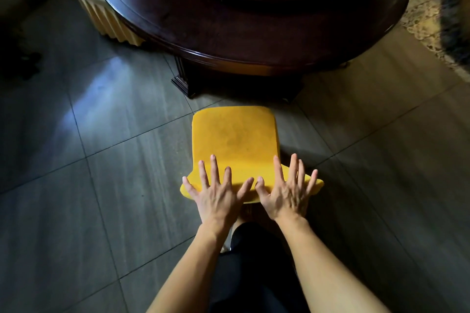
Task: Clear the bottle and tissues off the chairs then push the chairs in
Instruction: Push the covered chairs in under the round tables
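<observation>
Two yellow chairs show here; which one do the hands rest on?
The near yellow chair, standing clear of the table with its seat bare. Left hand and right hand lie flat on its backrest. The other chair stands far left against the table.

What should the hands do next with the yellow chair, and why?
Probably push the yellow chair straight forward toward the round table. Both the left hand and the right hand lie flat, fingers spread, on its backrest. The seat looks bare, with no bottle or tissues showing, and floor still shows between the seat's front edge and the table's base.
</observation>
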`<state>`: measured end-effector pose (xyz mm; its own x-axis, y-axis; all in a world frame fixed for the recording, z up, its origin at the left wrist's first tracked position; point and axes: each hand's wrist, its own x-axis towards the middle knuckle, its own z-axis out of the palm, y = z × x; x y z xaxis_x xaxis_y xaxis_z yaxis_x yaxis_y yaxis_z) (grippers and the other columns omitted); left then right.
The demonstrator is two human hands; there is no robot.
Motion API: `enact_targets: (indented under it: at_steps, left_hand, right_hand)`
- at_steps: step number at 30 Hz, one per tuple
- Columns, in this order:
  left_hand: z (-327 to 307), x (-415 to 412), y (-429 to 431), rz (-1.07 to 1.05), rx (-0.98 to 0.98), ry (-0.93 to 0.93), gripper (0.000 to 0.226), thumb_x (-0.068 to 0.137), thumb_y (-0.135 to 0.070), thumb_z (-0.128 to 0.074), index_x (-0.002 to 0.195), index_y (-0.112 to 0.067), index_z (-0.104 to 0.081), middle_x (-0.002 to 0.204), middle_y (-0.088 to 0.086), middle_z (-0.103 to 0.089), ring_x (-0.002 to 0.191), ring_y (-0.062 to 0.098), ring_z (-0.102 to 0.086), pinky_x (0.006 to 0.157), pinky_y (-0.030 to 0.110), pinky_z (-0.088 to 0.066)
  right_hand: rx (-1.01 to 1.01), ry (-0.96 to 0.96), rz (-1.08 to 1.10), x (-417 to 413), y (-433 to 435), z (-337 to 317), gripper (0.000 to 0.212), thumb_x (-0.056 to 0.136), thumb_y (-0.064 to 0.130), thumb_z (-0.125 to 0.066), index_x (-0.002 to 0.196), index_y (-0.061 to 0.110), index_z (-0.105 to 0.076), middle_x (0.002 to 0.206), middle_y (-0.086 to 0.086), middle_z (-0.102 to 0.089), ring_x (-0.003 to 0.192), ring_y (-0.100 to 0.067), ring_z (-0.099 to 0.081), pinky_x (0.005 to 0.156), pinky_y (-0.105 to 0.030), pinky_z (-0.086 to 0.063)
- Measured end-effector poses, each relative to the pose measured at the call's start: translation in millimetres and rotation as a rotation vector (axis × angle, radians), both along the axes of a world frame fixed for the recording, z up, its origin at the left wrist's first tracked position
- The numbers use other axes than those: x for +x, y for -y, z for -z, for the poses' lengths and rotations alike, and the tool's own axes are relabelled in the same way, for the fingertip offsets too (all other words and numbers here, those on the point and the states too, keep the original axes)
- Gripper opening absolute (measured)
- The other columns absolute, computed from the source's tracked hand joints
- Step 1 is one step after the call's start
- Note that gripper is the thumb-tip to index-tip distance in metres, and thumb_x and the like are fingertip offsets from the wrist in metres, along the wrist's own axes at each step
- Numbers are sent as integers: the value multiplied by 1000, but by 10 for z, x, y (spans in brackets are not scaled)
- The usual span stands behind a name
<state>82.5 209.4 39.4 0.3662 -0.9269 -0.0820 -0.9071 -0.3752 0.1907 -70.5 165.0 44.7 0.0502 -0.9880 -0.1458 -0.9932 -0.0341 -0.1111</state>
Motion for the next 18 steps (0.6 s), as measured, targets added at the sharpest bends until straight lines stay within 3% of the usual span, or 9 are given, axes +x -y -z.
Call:
enact_targets:
  at_steps: [11, 14, 18]
  left_hand:
    - [-56, 251, 760, -42, 53, -20, 91, 82, -90, -4, 128, -35, -61, 169, 8, -16, 156, 34, -10, 113, 73, -4]
    - [-46, 341, 939, -4, 36, -6, 94, 82, -91, -2, 125, -34, -64, 168, 7, -22, 155, 35, -16, 115, 71, -5]
    - [-20, 420, 1048, 97, -64, 8, 96, 79, -95, -16, 118, -27, -70, 160, 9, -41, 150, 37, -30, 118, 68, -10]
  right_hand:
    - [78, -22, -37, 260, 869, 49, 84, 91, 75, -16, 164, 33, -16, 172, -19, -11, 158, -37, -11, 124, -61, 6]
    - [133, -70, -44, 329, 1087, 42, 84, 88, 74, -13, 159, 31, -30, 166, -19, -30, 153, -38, -24, 121, -60, -7]
    - [185, -142, -72, 389, 1286, -4, 89, 83, 74, -4, 132, 27, -60, 145, -15, -55, 136, -36, -41, 110, -58, -17]
